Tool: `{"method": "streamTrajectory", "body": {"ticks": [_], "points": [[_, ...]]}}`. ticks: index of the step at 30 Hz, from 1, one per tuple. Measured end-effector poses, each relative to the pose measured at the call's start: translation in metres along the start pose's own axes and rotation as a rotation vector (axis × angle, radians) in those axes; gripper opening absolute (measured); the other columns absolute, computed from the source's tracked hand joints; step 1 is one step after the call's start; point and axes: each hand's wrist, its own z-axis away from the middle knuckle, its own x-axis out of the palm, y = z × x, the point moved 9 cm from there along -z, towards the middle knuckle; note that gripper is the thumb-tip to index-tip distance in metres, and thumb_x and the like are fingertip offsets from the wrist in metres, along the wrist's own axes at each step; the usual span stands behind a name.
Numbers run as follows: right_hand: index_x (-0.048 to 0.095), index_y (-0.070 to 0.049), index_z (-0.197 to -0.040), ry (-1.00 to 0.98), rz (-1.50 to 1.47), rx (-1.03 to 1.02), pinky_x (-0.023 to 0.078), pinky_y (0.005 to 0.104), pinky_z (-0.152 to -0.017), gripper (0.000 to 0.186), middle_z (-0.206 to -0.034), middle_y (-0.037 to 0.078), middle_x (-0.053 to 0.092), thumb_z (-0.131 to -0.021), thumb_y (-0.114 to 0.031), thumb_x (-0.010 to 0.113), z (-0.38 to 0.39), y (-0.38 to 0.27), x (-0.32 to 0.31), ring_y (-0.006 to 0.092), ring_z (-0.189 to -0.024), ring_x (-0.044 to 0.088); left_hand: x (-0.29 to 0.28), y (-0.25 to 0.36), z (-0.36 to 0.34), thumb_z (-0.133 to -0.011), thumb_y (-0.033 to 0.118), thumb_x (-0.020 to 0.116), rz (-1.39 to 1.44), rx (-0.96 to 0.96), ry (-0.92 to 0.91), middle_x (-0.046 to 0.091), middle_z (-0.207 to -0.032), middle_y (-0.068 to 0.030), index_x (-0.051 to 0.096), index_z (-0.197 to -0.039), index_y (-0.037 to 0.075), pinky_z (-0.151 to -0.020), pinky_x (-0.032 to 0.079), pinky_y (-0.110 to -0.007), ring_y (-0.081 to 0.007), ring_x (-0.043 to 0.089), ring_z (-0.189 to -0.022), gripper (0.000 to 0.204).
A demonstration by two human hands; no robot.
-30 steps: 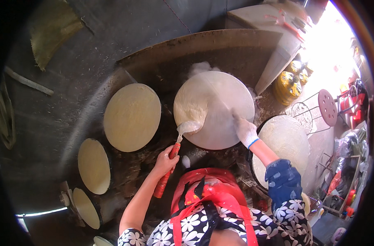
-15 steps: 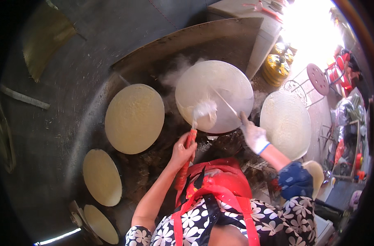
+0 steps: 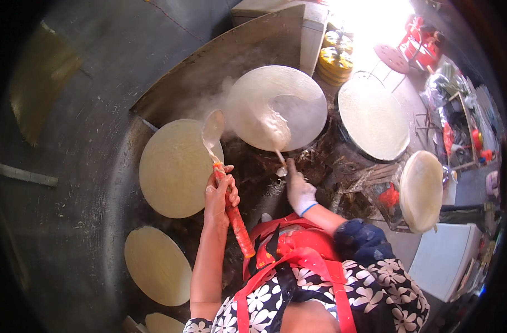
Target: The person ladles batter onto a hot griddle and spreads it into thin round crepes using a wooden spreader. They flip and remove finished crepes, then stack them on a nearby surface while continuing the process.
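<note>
My bare left hand (image 3: 221, 191) is closed around the red-wrapped handle of a ladle (image 3: 213, 129). The ladle's batter-coated bowl hangs over the edge of a pale round flatbread (image 3: 173, 169) at the left. In a white glove, my right hand (image 3: 300, 191) grips the thin stick of a batter spreader (image 3: 280, 157). The spreader's head is hidden in a thick ridge of wet batter (image 3: 273, 125) on the steaming round griddle (image 3: 306, 114). Batter covers the griddle's left and far parts, while a bare grey area shows at the right.
Another batter-covered griddle (image 3: 373, 116) stands at the right. Beyond my right elbow lies a stack of flatbreads (image 3: 422, 191). More pale rounds (image 3: 158, 266) line the lower left. A curved metal shield (image 3: 220, 61) rises behind; yellow containers (image 3: 335, 64) and a stool (image 3: 391, 58) stand far right.
My left hand has lifted the ladle off the middle griddle and leftward. The spreader has pushed the batter round into a ridge, my right hand coming nearer. The view has swung right.
</note>
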Motion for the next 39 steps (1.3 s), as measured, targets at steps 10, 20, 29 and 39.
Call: {"method": "streamTrajectory", "body": {"ticks": [10,20,29,39], "points": [[0.037,-0.011,-0.159,0.062,-0.401,0.122,0.052,0.0590,-0.078,0.054,-0.094,0.031,0.070,-0.108,-0.021,0.051,-0.006,0.013,-0.060,0.0511,-0.093,0.070,-0.018,-0.059,0.009,-0.104,0.012,0.062,-0.049,-0.228,-0.096,0.055,-0.076,-0.0026,0.062,-0.129,0.002,-0.048,0.042,-0.027,-0.0098,0.049,-0.054,0.027],[0.025,-0.021,-0.169,-0.077,-0.131,0.055,0.056,0.0584,-0.084,0.067,-0.113,0.027,0.070,-0.108,-0.026,0.050,0.043,0.114,-0.063,0.0476,-0.096,0.071,0.007,-0.077,-0.001,-0.104,0.008,0.059,-0.069,-0.346,-0.022,0.053,-0.077,-0.0031,0.058,-0.133,0.002,-0.045,0.036,-0.025,-0.0079,0.042,-0.051,0.029],[0.027,-0.011,-0.166,-0.345,-0.240,-0.221,0.057,0.0546,-0.077,0.065,-0.104,0.027,0.073,-0.108,-0.027,0.050,0.010,0.110,-0.087,0.0463,-0.086,0.073,0.059,-0.088,-0.038,-0.101,0.006,0.063,-0.122,-0.348,0.028,0.054,-0.080,-0.0031,0.058,-0.133,0.003,-0.045,0.035,-0.023,-0.0069,0.040,-0.051,0.032],[0.033,-0.021,-0.164,0.008,-0.210,-0.021,0.057,0.0576,-0.077,0.059,-0.102,0.024,0.071,-0.108,-0.026,0.051,-0.146,0.159,-0.125,0.0455,-0.089,0.072,0.110,-0.092,-0.051,-0.100,0.007,0.064,-0.160,-0.334,0.119,0.056,-0.086,-0.0025,0.058,-0.134,0.000,-0.050,0.041,-0.025,-0.0093,0.048,-0.058,0.035]]}}
